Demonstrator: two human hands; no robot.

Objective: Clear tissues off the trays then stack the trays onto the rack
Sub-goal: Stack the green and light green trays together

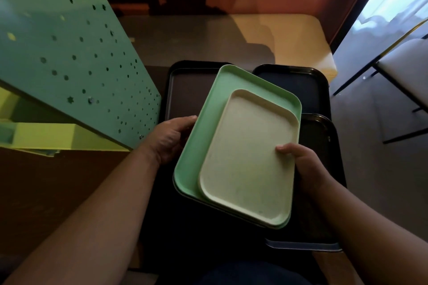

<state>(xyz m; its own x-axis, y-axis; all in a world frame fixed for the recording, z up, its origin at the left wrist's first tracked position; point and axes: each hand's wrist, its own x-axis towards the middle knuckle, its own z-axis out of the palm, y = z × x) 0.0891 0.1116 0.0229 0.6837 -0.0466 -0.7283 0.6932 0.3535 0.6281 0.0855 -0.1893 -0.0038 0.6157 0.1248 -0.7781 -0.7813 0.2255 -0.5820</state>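
A dark table (162,227) carries several dark trays. One tray (185,90) lies far left, another (298,85) far right. A third (317,146) sits nearer, right.

No legible text, labels, brands, numbers or signs anywhere in frame. Cream tray (249,157), centre: surface plain, unmarked. Green tray (208,127) beneath it: plain, unmarked. Dark trays (298,85), upper centre and right: no print visible; lighting too dim to rule out fine embossing. Perforated green panel (69,53), upper left: round and star-shaped holes only, no lettering.
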